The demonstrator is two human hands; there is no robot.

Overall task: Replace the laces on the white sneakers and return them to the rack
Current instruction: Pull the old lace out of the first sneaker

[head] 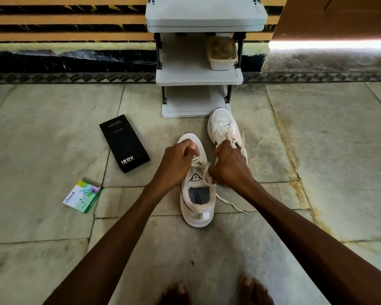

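A white sneaker [197, 208] lies on the stone floor in front of me, heel toward me, its tongue printed SPEED. My left hand [176, 161] is curled over its upper eyelets and pinches the cream lace [201, 166]. My right hand [229, 164] grips the same lace on the shoe's right side. One loose lace end [231, 202] trails over the floor to the right. The second white sneaker [223, 126] stands laced beyond my right hand, its toe touching the foot of the grey shoe rack [198, 78].
A black vivo box [124, 143] lies on the floor left of the shoes, and a small Odonil packet [81, 195] further left. A beige tub [221, 55] sits on the rack's middle shelf. My toes [213, 291] show at the bottom edge.
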